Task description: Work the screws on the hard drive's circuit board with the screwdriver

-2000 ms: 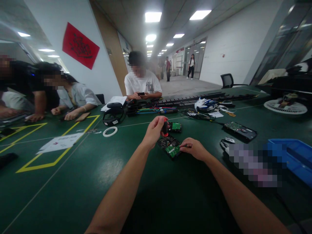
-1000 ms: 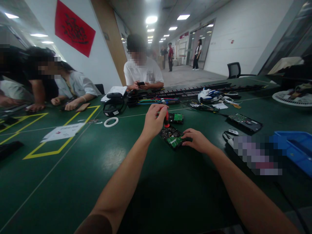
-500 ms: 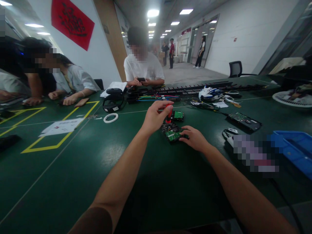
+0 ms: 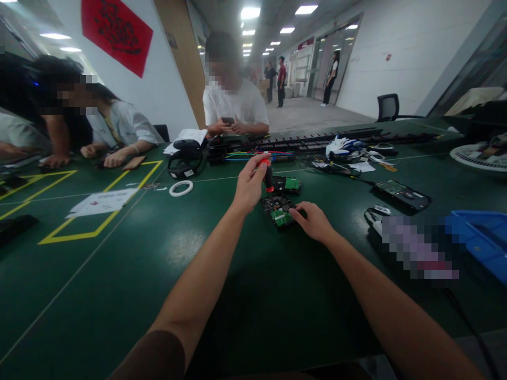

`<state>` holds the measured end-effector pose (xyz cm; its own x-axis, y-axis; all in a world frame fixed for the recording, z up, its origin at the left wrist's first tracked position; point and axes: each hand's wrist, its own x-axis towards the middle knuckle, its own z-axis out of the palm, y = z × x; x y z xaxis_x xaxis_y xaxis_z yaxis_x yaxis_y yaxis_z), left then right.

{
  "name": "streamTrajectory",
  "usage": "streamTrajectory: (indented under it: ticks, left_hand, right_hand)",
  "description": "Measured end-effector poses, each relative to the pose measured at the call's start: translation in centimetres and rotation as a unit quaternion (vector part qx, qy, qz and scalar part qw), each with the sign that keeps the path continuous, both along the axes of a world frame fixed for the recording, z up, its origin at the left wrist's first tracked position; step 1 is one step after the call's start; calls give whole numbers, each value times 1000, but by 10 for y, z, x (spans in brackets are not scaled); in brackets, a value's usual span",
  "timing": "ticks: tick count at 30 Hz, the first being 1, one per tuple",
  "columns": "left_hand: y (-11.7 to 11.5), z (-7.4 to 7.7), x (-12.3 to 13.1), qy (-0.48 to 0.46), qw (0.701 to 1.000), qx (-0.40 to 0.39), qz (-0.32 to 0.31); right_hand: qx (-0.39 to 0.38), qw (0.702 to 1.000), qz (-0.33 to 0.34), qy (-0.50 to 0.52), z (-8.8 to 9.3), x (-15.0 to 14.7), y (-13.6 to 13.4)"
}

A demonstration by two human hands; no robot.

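Observation:
My left hand (image 4: 250, 182) is closed round the handle of a red and black screwdriver (image 4: 269, 177), which leans a little over the near hard drive. This hard drive (image 4: 280, 211), with a green circuit board facing up, lies on the green table. My right hand (image 4: 312, 219) grips its right edge, thumb on top. Just behind lies a second hard drive (image 4: 292, 183), its green board partly visible. The screwdriver's tip is too small to make out against the drive.
On the right lie another hard drive (image 4: 404, 195), a blue tray (image 4: 479, 243) and blue-white gloves (image 4: 344, 146). A white ring (image 4: 181, 188), a black headset (image 4: 185, 164) and paper (image 4: 101, 202) are on the left. Across the table a person (image 4: 235, 105) holds a phone.
My left hand has moved slightly up and left with the screwdriver, which now tilts. My right hand has shifted a little left along the drive's edge. The view has turned slightly.

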<state>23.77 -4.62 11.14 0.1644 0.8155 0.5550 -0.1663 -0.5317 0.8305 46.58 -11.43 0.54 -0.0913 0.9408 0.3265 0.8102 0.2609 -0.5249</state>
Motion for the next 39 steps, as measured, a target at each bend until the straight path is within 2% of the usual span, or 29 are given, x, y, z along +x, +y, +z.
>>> streamTrajectory:
  ticks: [4, 11, 16, 21, 25, 29, 31, 33, 36, 39]
  left_hand:
    - [-5, -2, 6, 1, 999, -21, -36]
    - [-12, -1, 9, 48, 997, 14, -61]
    - [-13, 5, 2, 71, 995, 16, -61]
    - [-21, 15, -1, 137, 988, 72, 15]
    - [-24, 21, -3, 147, 981, 102, 75]
    - [-24, 25, -9, 181, 968, 142, 104]
    - [-23, 25, -11, 189, 968, 137, 88]
    - [-21, 25, -12, 178, 977, 106, 45]
    - [-17, 21, -9, 125, 990, 58, -42]
    - [-14, 17, -5, 81, 992, 45, -88]
  right_hand:
    - [-9, 999, -46, -10, -10, -12, 9]
    - [-33, 999, -21, 0, -23, -7, 15]
    - [-39, 999, -15, 4, -20, -4, 14]
    - [-48, 999, 9, 2, -12, -1, 4]
    - [-54, 998, 19, 1, -8, 0, -5]
    - [-55, 998, 41, -3, -7, 3, -7]
    - [-57, 997, 51, -9, -7, 5, -6]
    - [-57, 997, 58, -17, -7, 6, -5]
    - [-58, 996, 57, -24, -7, 6, -4]
    - [-62, 996, 52, -23, -8, 5, -6]
